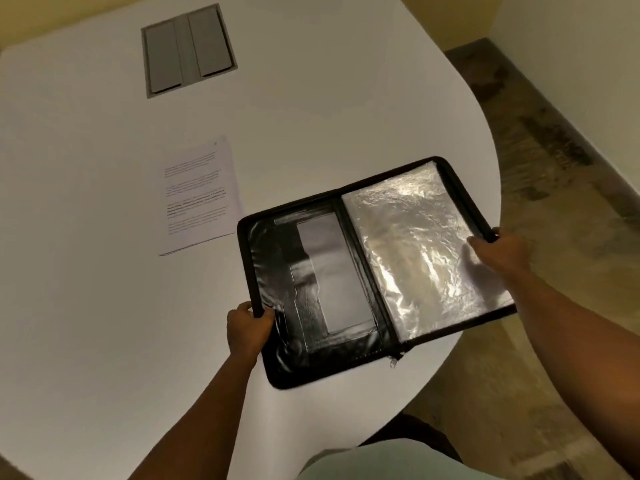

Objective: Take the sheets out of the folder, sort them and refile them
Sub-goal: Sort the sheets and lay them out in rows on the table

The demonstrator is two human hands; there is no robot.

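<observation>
A black zip folder (349,271) lies open over the table's right part, its right half showing crinkled clear plastic sleeves (415,258). My left hand (247,329) grips the folder's left edge near the bottom corner. My right hand (498,252) holds the right edge, thumb on top of the sleeves and fingers curled round the zip rim. To the folder's left, a stack of printed sheets (199,195) lies flat on the white table (86,237), apart from both hands.
A grey cable hatch (188,50) is set into the table at the back. The table's curved edge runs under the folder's right side, with patterned floor (554,188) beyond. My lap shows at the bottom.
</observation>
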